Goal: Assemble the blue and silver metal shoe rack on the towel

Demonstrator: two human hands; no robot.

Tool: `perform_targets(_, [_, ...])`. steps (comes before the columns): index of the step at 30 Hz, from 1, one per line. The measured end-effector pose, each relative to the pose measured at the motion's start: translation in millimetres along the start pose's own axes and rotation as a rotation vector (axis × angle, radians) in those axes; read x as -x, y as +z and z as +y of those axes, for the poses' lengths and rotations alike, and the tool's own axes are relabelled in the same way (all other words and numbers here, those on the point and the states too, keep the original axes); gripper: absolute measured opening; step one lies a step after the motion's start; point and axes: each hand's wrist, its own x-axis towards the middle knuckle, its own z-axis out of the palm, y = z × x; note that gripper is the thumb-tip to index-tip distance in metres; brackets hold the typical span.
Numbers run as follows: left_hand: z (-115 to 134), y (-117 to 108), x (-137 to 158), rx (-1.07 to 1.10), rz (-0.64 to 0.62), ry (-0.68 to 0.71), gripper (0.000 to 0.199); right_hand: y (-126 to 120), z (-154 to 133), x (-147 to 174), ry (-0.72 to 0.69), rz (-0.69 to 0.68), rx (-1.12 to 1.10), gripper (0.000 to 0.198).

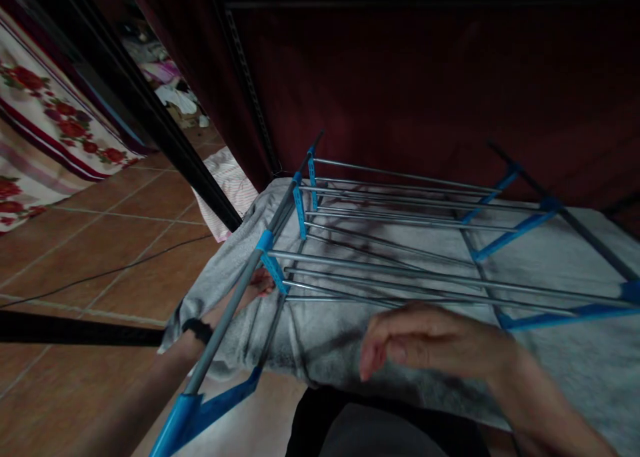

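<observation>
A rack [227,317] of grey metal tubes and blue plastic joints lies on its side across a grey blanket [330,350]. Its thin rods run from left to right between the two end frames. My left hand [257,287] reaches behind the near tube, its fingers curled against a blue bracket [274,270] at the left end; the tube partly covers this hand. Over the blanket, just in front of the lowest rods, my right hand [425,344] hovers with loosely bent fingers and nothing visible in them.
Dark red fabric [400,77] hangs behind the rack. Black bars [150,110] frame the left side. Beyond them lie a tiled floor [125,237] with a thin cable [100,275], a striped cloth [225,184] and a floral cloth [60,117].
</observation>
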Motion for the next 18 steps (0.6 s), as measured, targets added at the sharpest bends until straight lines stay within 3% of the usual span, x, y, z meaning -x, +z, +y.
perform_targets(1, [-6, -7, 11, -0.061, -0.039, -0.046, 0.017, 25, 24, 7, -0.023, -0.048, -0.023, 0.028])
perform_targets(2, [-14, -15, 20, -0.134, -0.086, -0.087, 0.024, 48, 53, 8, -0.020, 0.012, -0.027, 0.032])
perform_targets(5, [-39, -32, 35, -0.385, -0.251, -0.130, 0.046, 102, 141, -12, 0.093, 0.459, 0.171, 0.047])
perform_targets(8, [-58, -36, 29, -0.576, -0.296, -0.097, 0.051, 119, 197, -35, 0.161, 0.709, 0.437, 0.060])
perform_targets(10, [-64, -33, 21, -0.699, -0.290, -0.070, 0.049, 112, 211, -42, 0.171, 0.766, 0.601, 0.064])
perform_targets(13, [-64, -26, 13, -0.797, -0.226, -0.041, 0.051, 92, 209, -47, 0.187, 0.776, 0.767, 0.053])
perform_targets(18, [-50, -23, 12, -0.822, -0.072, -0.033, 0.073, 71, 199, -53, 0.281, 0.636, 0.874, 0.034])
